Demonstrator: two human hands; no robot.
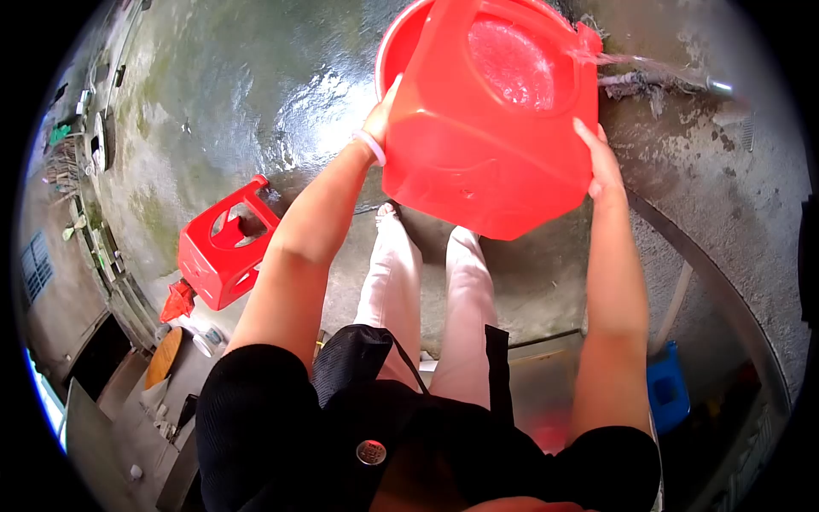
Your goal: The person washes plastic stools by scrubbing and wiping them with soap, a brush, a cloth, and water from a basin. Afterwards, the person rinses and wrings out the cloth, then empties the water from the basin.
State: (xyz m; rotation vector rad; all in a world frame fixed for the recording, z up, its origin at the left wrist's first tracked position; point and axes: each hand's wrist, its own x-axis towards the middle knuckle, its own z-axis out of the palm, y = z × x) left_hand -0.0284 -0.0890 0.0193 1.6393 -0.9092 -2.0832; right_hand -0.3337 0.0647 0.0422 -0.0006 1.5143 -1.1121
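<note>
A red plastic stool (478,158) is held up in front of me, with cut-out openings in its sides. My left hand (386,115) grips its left edge and wears a pale band at the wrist. On the opposite edge, my right hand (600,158) has its thumb on the near face and its other fingers mostly hidden. Beyond and partly behind the stool is a red basin (386,55) with a pale rim. Through the stool's opening, frothy water (512,64) shows. A stream of water (631,62) comes in from the right onto the stool's leg.
Another red stool (205,260) lies on its side to the left. A blue plastic stool (668,388) is at the lower right, beyond a curved ledge (725,264). The concrete floor (316,102) is wet and shiny. A round wooden board (165,357) is at lower left.
</note>
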